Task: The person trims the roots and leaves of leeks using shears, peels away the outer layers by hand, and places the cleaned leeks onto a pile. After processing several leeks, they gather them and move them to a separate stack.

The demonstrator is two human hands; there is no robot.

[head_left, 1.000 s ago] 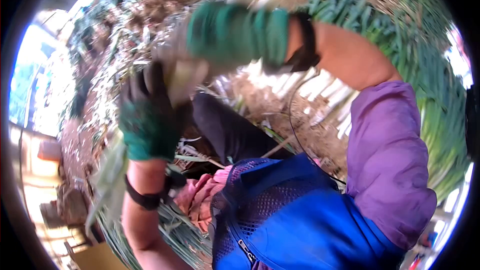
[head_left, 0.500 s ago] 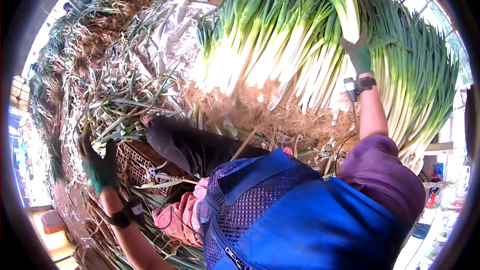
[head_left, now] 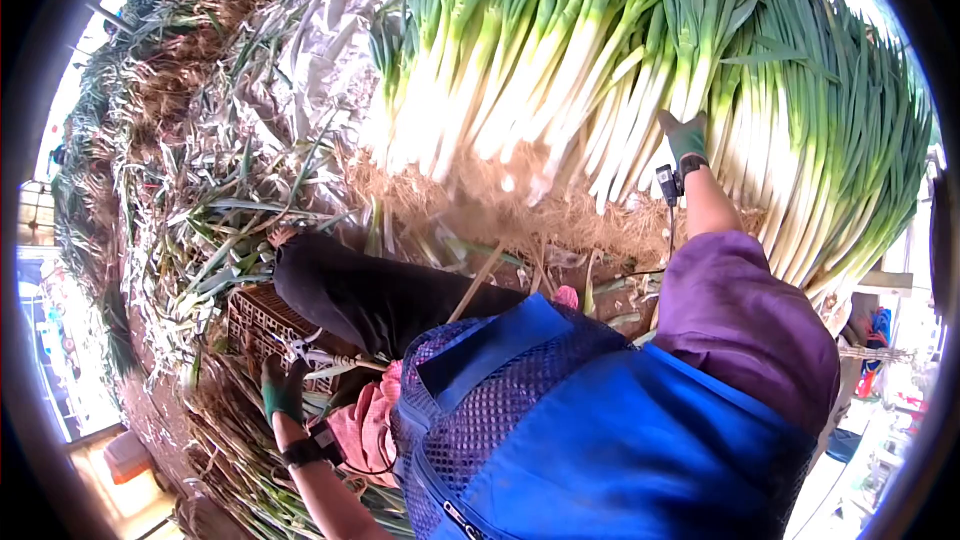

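Note:
My right hand [head_left: 686,135], in a green and grey glove, is at the butt ends of a bundle of long green onions [head_left: 692,65]. Thumb and fingers lie on either side of the white stalks. That bundle rests on a wide row of green onions [head_left: 540,70] with white stalks and brown roots. My left hand [head_left: 283,390], gloved alike, has its fingers apart and nothing visible in it. It hovers beside a brown plastic crate [head_left: 262,318]. A small tool with a light metal head [head_left: 298,346] lies on the crate, just beyond the fingers.
Loose leaves and trimmings [head_left: 215,240] cover the ground at left, beside a crumpled white sheet [head_left: 335,50]. More green onions [head_left: 165,70] are piled at the far left. My dark-trousered leg [head_left: 370,285] stretches between crate and row. A cord runs from my right wrist.
My right hand has lowered the green onion bundle onto the row and moved left and nearer. My left hand has come down and right, closer to the crate and the tool.

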